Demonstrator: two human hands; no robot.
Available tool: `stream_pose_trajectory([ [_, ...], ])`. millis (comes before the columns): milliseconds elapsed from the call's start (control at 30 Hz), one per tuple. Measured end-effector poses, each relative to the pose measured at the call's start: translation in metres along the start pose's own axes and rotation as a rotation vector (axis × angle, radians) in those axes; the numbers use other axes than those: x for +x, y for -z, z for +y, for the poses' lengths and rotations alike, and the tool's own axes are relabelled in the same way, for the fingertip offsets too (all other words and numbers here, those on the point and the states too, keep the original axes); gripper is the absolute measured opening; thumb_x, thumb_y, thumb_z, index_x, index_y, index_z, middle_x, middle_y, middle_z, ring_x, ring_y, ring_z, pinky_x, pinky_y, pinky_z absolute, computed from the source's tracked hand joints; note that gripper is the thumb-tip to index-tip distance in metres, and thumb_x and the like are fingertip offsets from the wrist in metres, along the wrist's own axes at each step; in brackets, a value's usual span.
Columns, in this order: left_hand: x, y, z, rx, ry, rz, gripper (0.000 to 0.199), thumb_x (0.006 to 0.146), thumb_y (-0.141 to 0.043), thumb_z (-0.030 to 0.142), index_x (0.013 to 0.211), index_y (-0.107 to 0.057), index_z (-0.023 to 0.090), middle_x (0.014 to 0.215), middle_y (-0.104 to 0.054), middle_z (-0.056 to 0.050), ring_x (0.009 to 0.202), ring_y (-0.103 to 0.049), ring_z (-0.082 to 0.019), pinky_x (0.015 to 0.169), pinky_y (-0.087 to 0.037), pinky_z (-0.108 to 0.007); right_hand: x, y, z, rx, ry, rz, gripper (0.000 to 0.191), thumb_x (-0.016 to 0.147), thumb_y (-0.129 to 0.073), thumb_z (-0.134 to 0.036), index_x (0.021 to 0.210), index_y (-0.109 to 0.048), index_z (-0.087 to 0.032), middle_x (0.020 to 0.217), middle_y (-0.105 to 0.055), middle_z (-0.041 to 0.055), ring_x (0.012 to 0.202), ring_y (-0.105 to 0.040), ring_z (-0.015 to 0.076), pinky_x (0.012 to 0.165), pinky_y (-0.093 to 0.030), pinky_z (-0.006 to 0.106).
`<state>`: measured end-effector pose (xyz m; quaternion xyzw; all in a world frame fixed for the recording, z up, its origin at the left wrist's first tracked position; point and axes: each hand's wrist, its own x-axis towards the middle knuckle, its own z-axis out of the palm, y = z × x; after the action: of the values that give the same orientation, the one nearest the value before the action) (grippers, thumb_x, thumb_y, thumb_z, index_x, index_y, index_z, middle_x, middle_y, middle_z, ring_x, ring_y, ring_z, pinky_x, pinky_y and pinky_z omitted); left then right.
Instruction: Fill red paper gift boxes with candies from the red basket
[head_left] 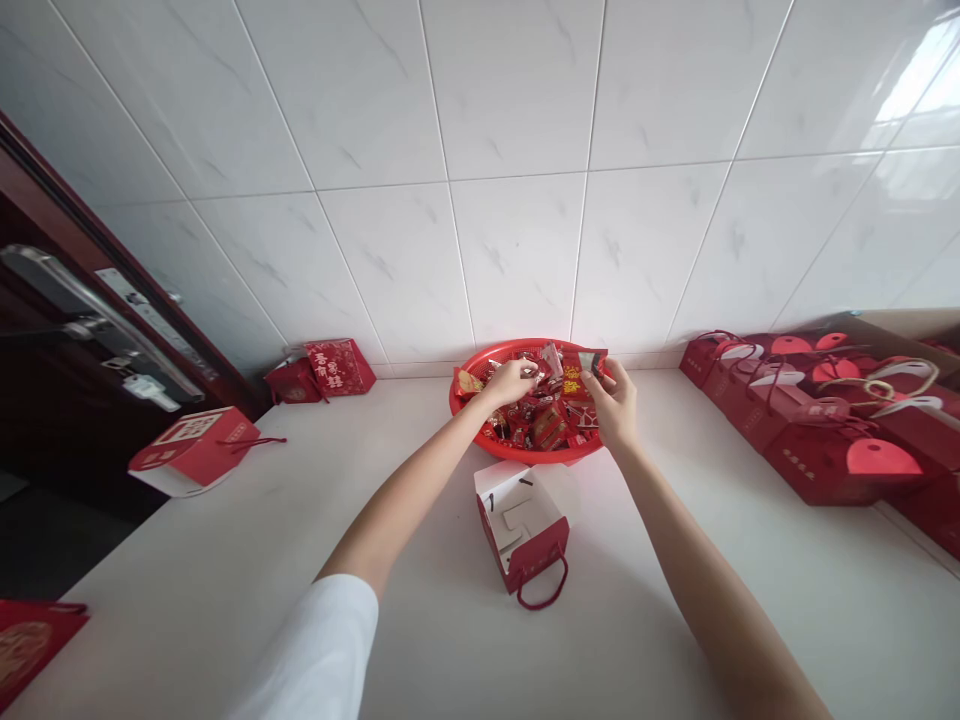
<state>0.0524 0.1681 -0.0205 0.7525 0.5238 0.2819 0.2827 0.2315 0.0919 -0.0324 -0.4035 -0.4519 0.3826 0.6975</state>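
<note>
A red plastic basket (459, 412) full of wrapped sweets (551, 425) stands against the tiled wall. My left hand (511, 384) is over its left half, with fingers curled together among the wrappers; whatever they hold is too small to make out. At the basket's right rim, my right hand (616, 402) pinches a red snack packet (589, 362) that has a dark corner. Just in front of the basket sits a small red gift box (534, 556), its top open and its white inside showing. A red cord handle hangs from its front.
Several red gift boxes (787, 435) are packed in rows at the right, near a cardboard box (911, 322). More red boxes (341, 368) stand at the back left, with another (199, 445) near the door (67, 400). One red box (34, 640) is cut off at lower left.
</note>
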Motion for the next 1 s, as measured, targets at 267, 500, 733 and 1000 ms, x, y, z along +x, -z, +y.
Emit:
stream_pose_trajectory([
  [267, -0.019, 0.011, 0.012, -0.604, -0.072, -0.005, 0.031, 0.078, -0.075, 0.027, 0.107, -0.075, 0.014, 0.117, -0.076, -0.01, 0.114, -0.068, -0.026, 0.102, -0.05, -0.04, 0.001, 0.0, 0.003, -0.002, -0.02, -0.008, 0.04, 0.071, -0.077, -0.055, 0.092, -0.062, -0.025, 0.079, -0.068, 0.0009, 0.073, -0.067, 0.0226, 0.065, -0.063, 0.039],
  [500, -0.034, 0.002, 0.03, -0.634, -0.186, -0.017, 0.036, 0.077, -0.079, 0.038, 0.105, -0.077, 0.016, 0.114, -0.077, -0.009, 0.109, -0.069, -0.027, 0.101, -0.051, -0.041, 0.0, 0.001, -0.004, -0.006, -0.082, -0.108, 0.046, 0.072, -0.075, -0.063, 0.095, -0.063, -0.025, 0.082, -0.07, 0.0017, 0.076, -0.069, 0.0241, 0.059, -0.062, 0.036],
  [733, -0.031, -0.007, 0.037, -0.458, -0.153, 0.053, 0.041, 0.079, -0.077, 0.025, 0.118, -0.069, 0.013, 0.116, -0.074, -0.013, 0.107, -0.068, -0.026, 0.097, -0.053, -0.041, -0.001, 0.003, -0.007, -0.013, -0.046, -0.192, 0.052, 0.063, -0.088, -0.055, 0.097, -0.065, -0.023, 0.095, -0.076, 0.0052, 0.087, -0.072, 0.0269, 0.075, -0.063, 0.04],
  [1000, -0.033, 0.005, 0.027, -0.44, -0.125, -0.032, 0.056, 0.072, -0.085, 0.035, 0.124, -0.07, 0.021, 0.139, -0.064, -0.011, 0.133, -0.056, -0.031, 0.111, -0.045, -0.043, 0.002, 0.01, -0.007, 0.018, -0.06, -0.37, 0.055, 0.063, -0.089, -0.05, 0.107, -0.071, -0.025, 0.103, -0.077, 0.0048, 0.095, -0.074, 0.0309, 0.082, -0.063, 0.046],
])
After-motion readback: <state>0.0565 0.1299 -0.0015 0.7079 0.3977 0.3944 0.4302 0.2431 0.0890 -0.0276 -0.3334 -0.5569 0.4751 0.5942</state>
